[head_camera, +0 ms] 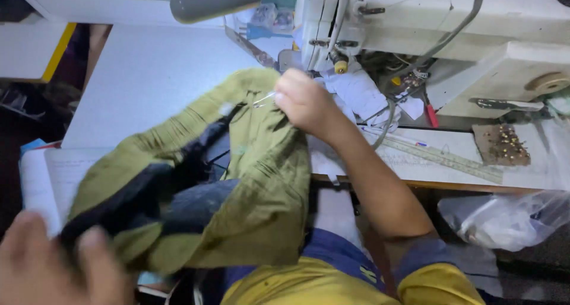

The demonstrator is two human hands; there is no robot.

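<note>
matt olive cloth [249, 180] (creased), glossy plastic bag [510, 219]

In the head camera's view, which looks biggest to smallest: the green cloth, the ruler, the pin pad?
1. green cloth, by far the largest.
2. ruler, long and thin.
3. pin pad, smallest, though it covers an area near the ruler's, so that order is unsure.

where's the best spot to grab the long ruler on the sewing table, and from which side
Probably the ruler's right half, pinching its long edges from above. It lies flat on the table, slanting down to the right. Its left end runs close to the right hand, a pen and a grey cable, while the right end sits on barer surface beside the brown pin pad.
</note>
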